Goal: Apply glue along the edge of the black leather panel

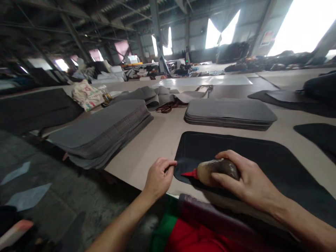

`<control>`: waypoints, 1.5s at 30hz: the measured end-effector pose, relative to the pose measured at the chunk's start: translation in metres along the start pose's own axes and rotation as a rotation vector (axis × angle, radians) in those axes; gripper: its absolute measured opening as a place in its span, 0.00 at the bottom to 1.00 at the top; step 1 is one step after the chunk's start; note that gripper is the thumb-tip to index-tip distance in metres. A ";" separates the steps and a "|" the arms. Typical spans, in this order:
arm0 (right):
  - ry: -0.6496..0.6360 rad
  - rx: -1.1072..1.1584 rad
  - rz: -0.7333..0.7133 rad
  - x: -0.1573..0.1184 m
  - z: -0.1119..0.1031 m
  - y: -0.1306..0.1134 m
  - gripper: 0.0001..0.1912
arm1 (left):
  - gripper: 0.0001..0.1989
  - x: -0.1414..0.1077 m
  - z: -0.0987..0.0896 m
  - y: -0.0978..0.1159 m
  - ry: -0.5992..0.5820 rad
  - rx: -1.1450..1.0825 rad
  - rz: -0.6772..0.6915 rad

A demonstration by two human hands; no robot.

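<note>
A black sheet [236, 150] with rounded corners lies flat on the table in front of me. In my right hand [246, 178] is a squeeze glue bottle [210, 171], tipped on its side with the fingers wrapped around its dark, stained body. Its red pointed nozzle [189, 173] aims left, the tip at the sheet's near left corner. My left hand [160, 176] is at the sheet's left edge, thumb and forefinger pinched on the rim. The nozzle tip is a short way right of those fingertips.
Behind the sheet sits a neat stack of grey panels [228, 110]. A taller grey stack [105, 122] stands at the table's left edge. Loose grey pieces [147, 94], a cloth bag [86, 94] and another black piece [320, 136] also lie around on the tabletop [141, 157].
</note>
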State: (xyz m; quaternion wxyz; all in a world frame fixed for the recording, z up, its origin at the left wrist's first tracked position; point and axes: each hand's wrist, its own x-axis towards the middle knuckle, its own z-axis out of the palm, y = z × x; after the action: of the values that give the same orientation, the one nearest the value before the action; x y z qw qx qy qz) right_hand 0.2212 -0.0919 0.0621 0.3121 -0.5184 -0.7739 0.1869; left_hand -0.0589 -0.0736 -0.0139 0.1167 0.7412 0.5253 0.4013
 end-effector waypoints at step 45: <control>-0.230 -0.329 -0.331 0.040 -0.016 -0.051 0.05 | 0.09 -0.001 0.004 -0.001 -0.003 0.001 -0.045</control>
State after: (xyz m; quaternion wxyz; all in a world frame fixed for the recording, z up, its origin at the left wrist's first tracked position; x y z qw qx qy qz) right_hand 0.1859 -0.0753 0.1166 0.1598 -0.4038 -0.8986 0.0628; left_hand -0.0574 -0.0734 -0.0177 0.1259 0.7297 0.5421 0.3973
